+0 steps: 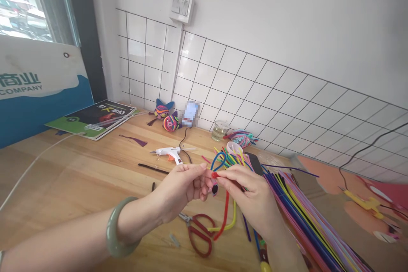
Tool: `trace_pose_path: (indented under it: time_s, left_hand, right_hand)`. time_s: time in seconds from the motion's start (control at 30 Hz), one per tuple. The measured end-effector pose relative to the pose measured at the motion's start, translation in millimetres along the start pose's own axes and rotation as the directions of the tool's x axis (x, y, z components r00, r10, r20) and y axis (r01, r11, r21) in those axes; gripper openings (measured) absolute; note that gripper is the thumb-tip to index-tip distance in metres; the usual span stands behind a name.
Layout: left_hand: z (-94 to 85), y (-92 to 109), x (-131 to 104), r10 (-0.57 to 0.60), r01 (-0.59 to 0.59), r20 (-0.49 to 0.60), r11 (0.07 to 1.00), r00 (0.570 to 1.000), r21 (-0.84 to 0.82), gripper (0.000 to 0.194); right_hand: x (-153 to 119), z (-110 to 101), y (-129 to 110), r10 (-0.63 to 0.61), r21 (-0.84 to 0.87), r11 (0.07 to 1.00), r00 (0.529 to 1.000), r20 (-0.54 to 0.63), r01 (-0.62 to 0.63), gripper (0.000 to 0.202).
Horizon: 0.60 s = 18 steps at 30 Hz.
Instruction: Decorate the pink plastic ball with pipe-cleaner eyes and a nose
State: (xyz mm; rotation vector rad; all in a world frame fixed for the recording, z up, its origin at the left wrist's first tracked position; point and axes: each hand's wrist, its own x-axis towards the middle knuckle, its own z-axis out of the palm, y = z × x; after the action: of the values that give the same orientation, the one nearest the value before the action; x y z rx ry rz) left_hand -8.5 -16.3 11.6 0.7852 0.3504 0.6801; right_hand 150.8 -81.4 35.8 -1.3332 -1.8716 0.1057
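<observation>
Over the middle of the table, my right hand [250, 191] pinches a small red coiled piece [214, 174] between thumb and fingertips. Close beside it on the left, my left hand [188, 180] has its thumb and index finger pressed together near a thin yellowish strand; what exactly they hold is too small to tell. A small pink and black piece [214, 188] shows beneath the fingers. Red-handled scissors [201, 231] lie on the table below my hands, near a red fuzzy stem [225, 216] and a yellow one.
A white glue gun [168, 153] lies behind my left hand. Bundled colored stems [306, 212] spread at the right. Farther back are a propped phone [190, 113], a glass jar [219, 131] and colorful fuzzy figures [171, 122]. A booklet [95, 119] lies at the left.
</observation>
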Motion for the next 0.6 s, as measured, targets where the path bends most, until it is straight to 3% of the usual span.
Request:
trace_pose_path:
  time_s: [0.2,0.37,0.6]
  left_hand:
    - [-2.7,1.6,3.3,-0.096,0.091,0.016,0.976,0.995,0.198,0.027]
    - [-5.6,0.4,6.3,-0.046,0.03,0.033,0.919,0.998,0.392,0.032]
    - [-9.1,-2.8,9.5,0.014,-0.073,0.128,0.878,0.992,0.474,0.032]
  right_hand:
    - [-0.1,-12.5,-0.4,0.012,0.015,1.0,0.984,0.178,-0.015,0.016]
    - [-1.8,-13.3,-1.2,0.024,-0.035,0.999,0.975,0.221,-0.017,0.022]
    - [-4.1,-13.4,-0.8,0.059,-0.031,0.998,0.967,0.248,-0.053,0.023]
